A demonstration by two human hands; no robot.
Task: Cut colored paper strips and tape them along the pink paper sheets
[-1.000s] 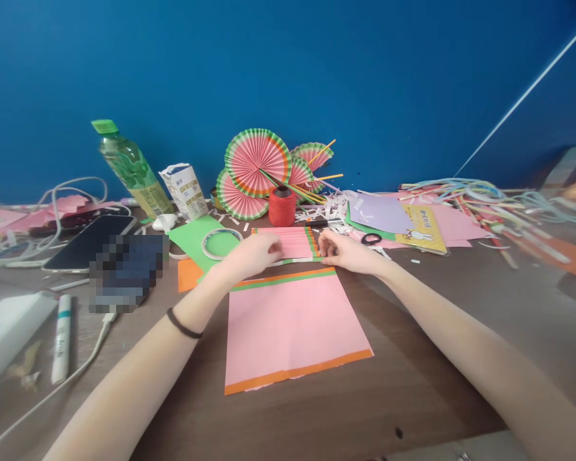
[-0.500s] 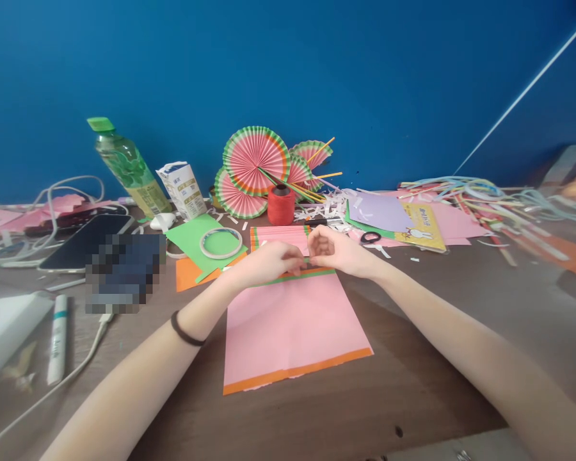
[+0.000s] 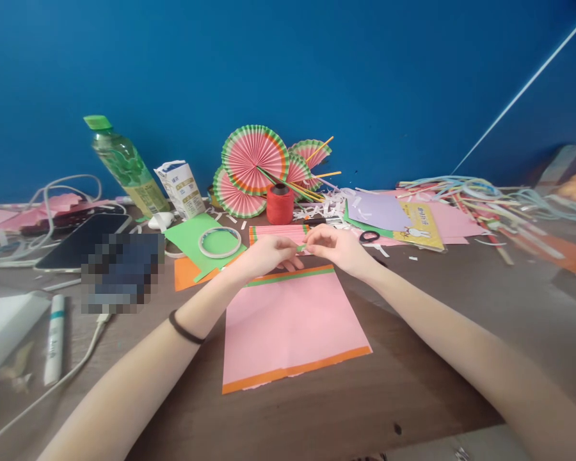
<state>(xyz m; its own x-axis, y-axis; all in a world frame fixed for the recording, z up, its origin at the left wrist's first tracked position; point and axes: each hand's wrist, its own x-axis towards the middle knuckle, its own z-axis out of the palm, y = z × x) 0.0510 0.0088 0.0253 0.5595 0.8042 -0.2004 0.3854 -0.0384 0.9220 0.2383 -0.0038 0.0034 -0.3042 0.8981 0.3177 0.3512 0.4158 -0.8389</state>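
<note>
My left hand [image 3: 267, 255] and my right hand [image 3: 338, 247] meet fingertip to fingertip above the far edge of a flat pink sheet [image 3: 288, 326] with orange and green borders. Both pinch a small green paper scrap [image 3: 301, 247] between them. Just behind the hands lies a pleated pink paper [image 3: 278, 233] with an orange and green edge. A black band circles my left wrist.
Round a red thread spool [image 3: 280, 204] stand pink paper fans [image 3: 254, 160], a tape ring [image 3: 219, 242] on green paper, a green bottle [image 3: 125, 168] and a small carton [image 3: 180, 188]. Phones [image 3: 82, 241], cables and a white marker [image 3: 54, 338] lie left. Scissors [image 3: 370, 237], paper sheets and strips lie right.
Both hands left the pleated paper, drew together toward me over the flat sheet's far edge, then rose slightly, now pinching a small green scrap between them.
</note>
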